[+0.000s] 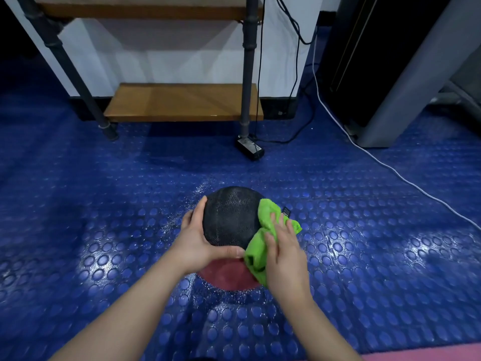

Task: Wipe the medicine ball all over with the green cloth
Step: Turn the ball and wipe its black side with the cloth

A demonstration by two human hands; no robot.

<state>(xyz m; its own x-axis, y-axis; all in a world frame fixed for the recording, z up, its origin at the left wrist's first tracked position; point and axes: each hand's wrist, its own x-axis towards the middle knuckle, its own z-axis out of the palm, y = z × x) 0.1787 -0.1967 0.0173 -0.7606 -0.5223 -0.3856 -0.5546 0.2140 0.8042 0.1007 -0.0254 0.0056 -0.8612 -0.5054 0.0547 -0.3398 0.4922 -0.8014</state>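
Note:
The medicine ball [230, 217] sits on the blue studded floor; its top is black and textured, its lower near part dark red. My left hand [197, 239] grips the ball's left side, fingers curved round it and the thumb lying across the near face. My right hand [282, 252] presses the crumpled green cloth [260, 243] against the ball's right side, fingers spread over the cloth. The cloth drapes from the ball's upper right down to its red part. The ball's far and under sides are hidden.
A pipe-frame shelf with a wooden board [182, 101] stands ahead. A black power adapter [250, 148] lies by its right leg, with black cables. A white cable [390, 168] crosses the floor on the right, near a grey machine base [385, 121]. White specks dot the floor around the ball.

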